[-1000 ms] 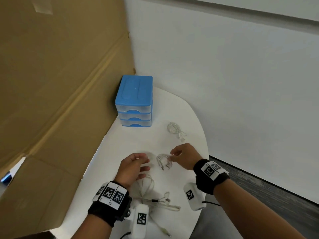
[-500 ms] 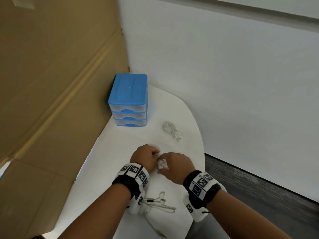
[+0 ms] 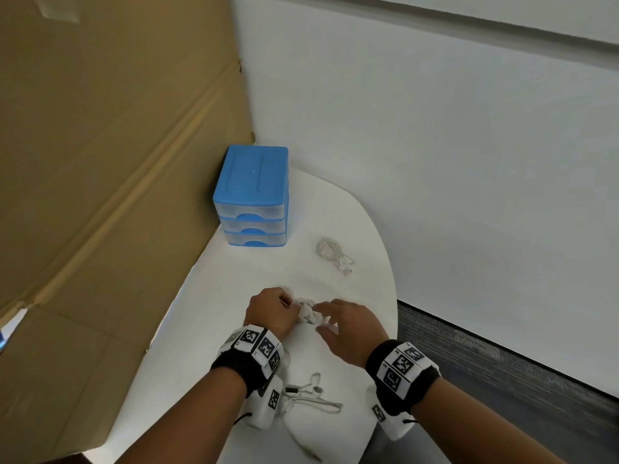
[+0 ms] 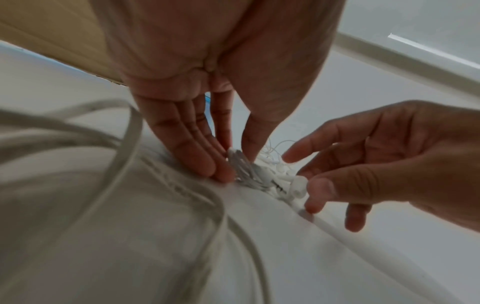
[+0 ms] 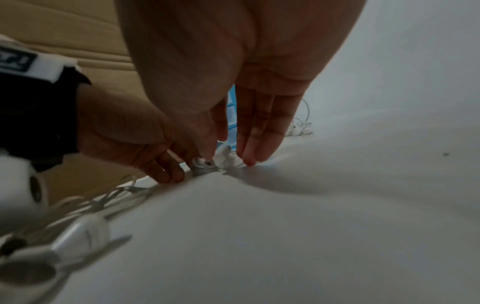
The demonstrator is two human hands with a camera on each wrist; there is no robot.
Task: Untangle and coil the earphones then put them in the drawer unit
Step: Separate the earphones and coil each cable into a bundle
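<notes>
A small coiled bundle of white earphones [image 3: 306,313] lies on the white table [image 3: 234,286] between my two hands. My left hand [image 3: 268,311] pinches the coil [image 4: 242,166] between thumb and fingers, pressing it to the table. My right hand [image 3: 346,324] has spread, relaxed fingers; its thumb and fingertips [image 5: 248,156] touch the earbud end [image 5: 224,157] of the bundle. The blue drawer unit [image 3: 251,195] stands at the back, all three drawers closed. A second coiled pair [image 3: 330,251] lies to its right.
A loose, tangled white pair [image 3: 311,393] with its plug lies near the table's front edge, under my wrists. Brown cardboard [image 3: 100,195] walls off the left side, and a white wall [image 3: 435,195] stands behind. The floor [image 3: 502,363] drops away at right.
One second ago my hands were apart either side of the coil. Both closed in on it; my left hand now pinches it, and my right fingers have spread.
</notes>
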